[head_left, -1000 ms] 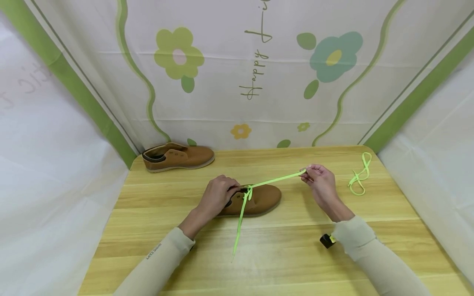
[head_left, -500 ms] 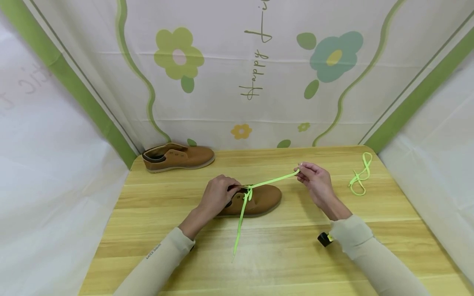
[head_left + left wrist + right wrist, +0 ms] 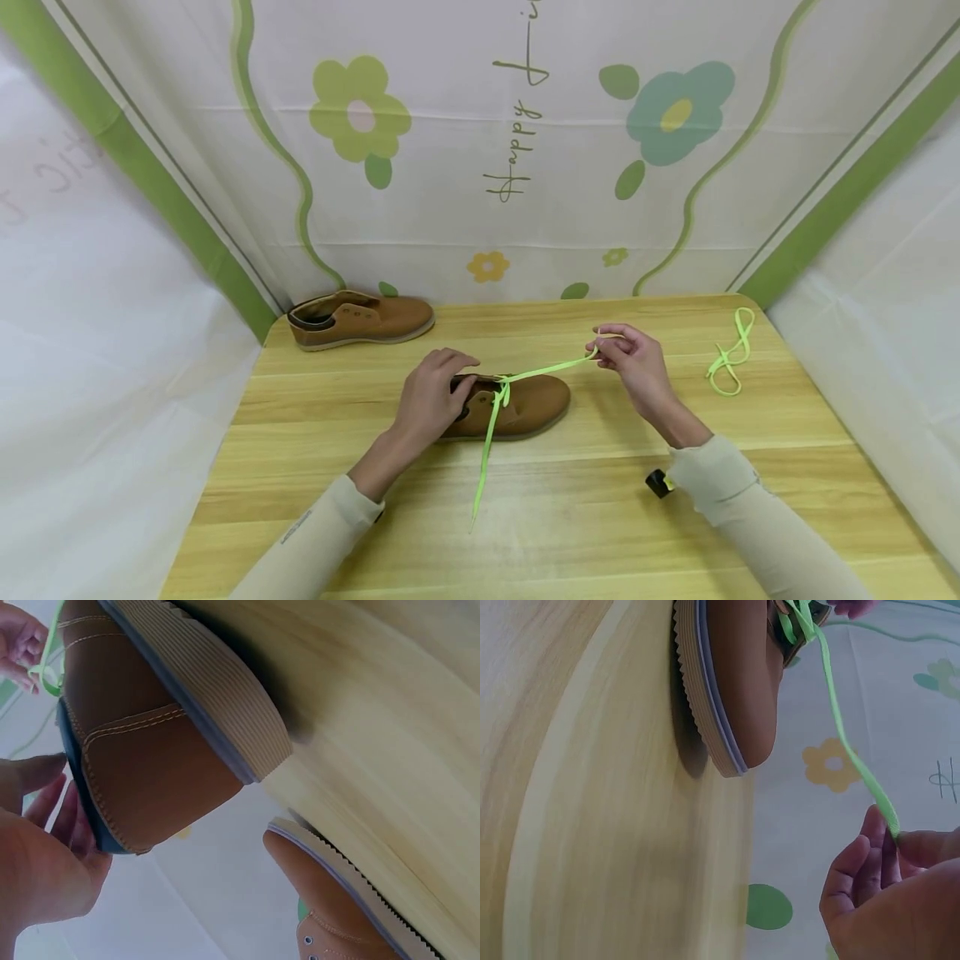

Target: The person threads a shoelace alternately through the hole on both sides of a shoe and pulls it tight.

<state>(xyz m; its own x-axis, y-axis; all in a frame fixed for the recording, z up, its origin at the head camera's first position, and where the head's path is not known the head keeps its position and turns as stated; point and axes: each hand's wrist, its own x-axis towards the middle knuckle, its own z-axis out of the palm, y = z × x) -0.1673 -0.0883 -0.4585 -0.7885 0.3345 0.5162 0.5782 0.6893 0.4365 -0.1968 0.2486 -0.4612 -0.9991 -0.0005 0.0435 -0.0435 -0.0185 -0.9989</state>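
Note:
A brown shoe (image 3: 542,407) lies in the middle of the table, toe to the right. A neon-green shoelace (image 3: 546,370) passes through its eyelets; one end hangs over the near side onto the table. My right hand (image 3: 637,367) pinches the other end between thumb and fingers, holding it out to the upper right, slightly slack. Beside the shoe's opening is my left hand (image 3: 431,402), thumb and fingers spread apart. In the left wrist view, the fingers (image 3: 66,817) are at the dark-lined collar; whether they press on it cannot be told.
Another brown shoe (image 3: 397,321), without a lace, stands at the table's back left. A second green shoelace (image 3: 726,360) lies loosely looped at the back right. A printed fabric backdrop (image 3: 450,192) rises behind the wooden table (image 3: 570,525).
My left hand has let go of the shoe's edge by the eyelets, its fingers spreading and shifting slightly left. My right hand has drifted left and up with the lace end, and the lace sags more.

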